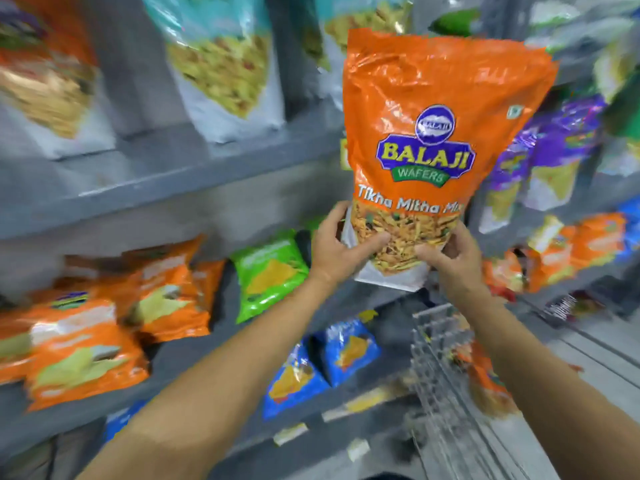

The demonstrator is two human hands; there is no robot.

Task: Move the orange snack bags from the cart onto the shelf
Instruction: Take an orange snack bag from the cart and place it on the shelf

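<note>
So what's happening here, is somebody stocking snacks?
Yes. A person is holding a big orange snack bag upright in front of grey shelving, with the left hand and right hand both gripping its lower end. The bag is in the air, not yet set down. Below the right arm is a wire cart with at least one more orange bag inside. The shelves already hold other orange, green and blue packets.

One orange bag [440, 133] held up; two hands; two blue bags (lower shelf); one green bag [270, 271].
</note>
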